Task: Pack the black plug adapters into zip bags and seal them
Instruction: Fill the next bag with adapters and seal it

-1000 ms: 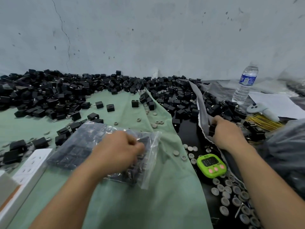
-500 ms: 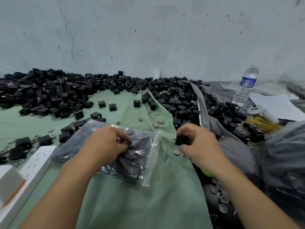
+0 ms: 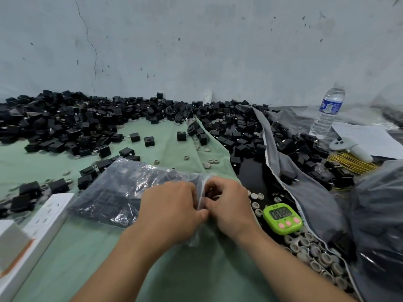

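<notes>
Far left, a white power strip (image 3: 50, 216) lay on the green cloth (image 3: 87, 258). Behind it a big heap of black plug adapters (image 3: 65, 123) was piled along the wall, with a few loose ones scattered nearer.

The zip bag (image 3: 113, 192) lay flat on the cloth in front of that heap, already stuffed with adapters, its mouth facing right. The left hand (image 3: 172, 212) was curled over the bag's open end, fingers pinching the plastic. The right hand (image 3: 229, 203) was right up against it, touching the left and pinching the same edge. Honestly couldn't tell if it had an adapter tucked under the fingers.

Just right of the hands a green timer (image 3: 282, 216) sat on the dark table (image 3: 255, 177), with small grey caps (image 3: 316, 256) beside and in front of it. A grey cloth (image 3: 305, 188) ran diagonally past, with more adapters on both sides of it.

Further right, a water bottle (image 3: 328, 112) stood upright near the wall. A white controller (image 3: 351, 147) lay on a bundle of yellow ties (image 3: 349, 162), and a dark plastic bag (image 3: 381, 214) slumped at the edge.
</notes>
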The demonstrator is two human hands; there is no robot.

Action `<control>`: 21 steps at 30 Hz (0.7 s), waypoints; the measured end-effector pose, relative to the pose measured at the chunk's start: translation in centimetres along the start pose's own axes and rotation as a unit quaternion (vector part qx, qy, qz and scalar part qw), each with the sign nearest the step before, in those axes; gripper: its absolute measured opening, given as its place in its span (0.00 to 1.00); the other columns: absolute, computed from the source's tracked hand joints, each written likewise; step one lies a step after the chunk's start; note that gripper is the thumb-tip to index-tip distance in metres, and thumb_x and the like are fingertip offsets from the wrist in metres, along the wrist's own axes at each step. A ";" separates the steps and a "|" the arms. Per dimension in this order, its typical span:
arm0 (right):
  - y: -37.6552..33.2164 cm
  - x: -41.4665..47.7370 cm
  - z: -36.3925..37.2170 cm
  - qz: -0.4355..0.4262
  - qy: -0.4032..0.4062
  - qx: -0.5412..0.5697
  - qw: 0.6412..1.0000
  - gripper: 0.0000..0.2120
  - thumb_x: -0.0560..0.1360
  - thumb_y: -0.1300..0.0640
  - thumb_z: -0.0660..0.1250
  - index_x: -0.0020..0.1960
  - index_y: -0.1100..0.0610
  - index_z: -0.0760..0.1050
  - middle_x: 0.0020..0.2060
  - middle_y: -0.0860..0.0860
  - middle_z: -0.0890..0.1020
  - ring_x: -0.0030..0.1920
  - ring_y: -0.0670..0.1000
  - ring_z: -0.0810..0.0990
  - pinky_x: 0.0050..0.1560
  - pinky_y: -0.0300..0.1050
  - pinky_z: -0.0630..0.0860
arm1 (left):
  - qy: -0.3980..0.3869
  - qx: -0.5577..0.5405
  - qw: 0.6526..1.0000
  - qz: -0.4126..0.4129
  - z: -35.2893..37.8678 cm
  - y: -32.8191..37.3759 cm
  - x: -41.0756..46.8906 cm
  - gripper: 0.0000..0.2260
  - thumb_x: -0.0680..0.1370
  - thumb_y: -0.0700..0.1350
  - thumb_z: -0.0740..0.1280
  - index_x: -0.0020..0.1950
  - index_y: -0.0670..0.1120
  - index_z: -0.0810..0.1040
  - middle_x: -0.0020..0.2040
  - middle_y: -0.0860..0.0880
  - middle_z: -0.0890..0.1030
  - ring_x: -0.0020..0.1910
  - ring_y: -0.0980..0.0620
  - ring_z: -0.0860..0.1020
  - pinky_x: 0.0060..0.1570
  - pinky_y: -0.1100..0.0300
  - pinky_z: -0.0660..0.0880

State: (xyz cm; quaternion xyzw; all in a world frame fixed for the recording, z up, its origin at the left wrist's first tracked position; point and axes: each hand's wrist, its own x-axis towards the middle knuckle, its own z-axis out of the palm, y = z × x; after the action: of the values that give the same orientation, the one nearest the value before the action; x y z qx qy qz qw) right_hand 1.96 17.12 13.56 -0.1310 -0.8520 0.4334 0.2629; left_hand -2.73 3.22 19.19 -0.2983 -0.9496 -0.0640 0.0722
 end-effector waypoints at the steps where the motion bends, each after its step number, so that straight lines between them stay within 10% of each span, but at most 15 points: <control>1: 0.0 -0.1 0.2 -0.012 -0.005 0.019 1.000 0.14 0.64 0.66 0.73 0.38 0.47 0.79 0.34 0.42 0.83 0.36 0.41 0.82 0.37 0.32 0.75 | -0.002 0.004 1.000 -0.007 0.1 0.3 0.1 0.15 0.70 0.64 0.66 0.39 0.53 0.73 0.35 0.56 0.73 0.38 0.52 0.74 0.35 0.57 0.65; 11: 0.5 -0.4 1.1 -0.145 -0.095 -0.097 0.980 0.17 0.75 0.60 0.64 0.63 0.53 0.79 0.61 0.47 0.79 0.65 0.48 0.74 0.66 0.38 0.70 | 0.025 -0.027 0.999 -0.029 -0.5 2.0 -1.2 0.10 0.78 0.51 0.60 0.39 0.50 0.66 0.40 0.51 0.75 0.38 0.48 0.69 0.38 0.55 0.63; 16: 1.6 -0.7 1.0 -0.194 -0.210 -0.247 0.926 0.37 0.81 0.53 0.60 0.83 0.47 0.42 0.83 0.45 0.46 0.81 0.44 0.39 0.80 0.43 0.41 | -0.026 0.013 0.999 -0.014 -0.8 2.2 -1.6 0.08 0.79 0.46 0.59 0.55 0.49 0.75 0.47 0.48 0.78 0.44 0.47 0.75 0.41 0.56 0.63; 21: 1.5 -1.3 0.9 -0.187 -0.118 -0.174 0.960 0.29 0.79 0.55 0.63 0.79 0.47 0.62 0.76 0.42 0.66 0.78 0.44 0.60 0.76 0.46 0.61 | -0.039 -0.005 0.999 0.002 -1.1 2.0 -1.8 0.08 0.76 0.47 0.61 0.38 0.51 0.64 0.37 0.52 0.66 0.36 0.49 0.68 0.38 0.55 0.62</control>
State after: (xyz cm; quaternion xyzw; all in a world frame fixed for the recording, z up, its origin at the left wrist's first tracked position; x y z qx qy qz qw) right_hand 2.50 16.81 11.52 0.0388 -0.9484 0.2341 0.2104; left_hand -0.01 3.72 20.09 -0.3025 -0.9508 -0.0566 0.0341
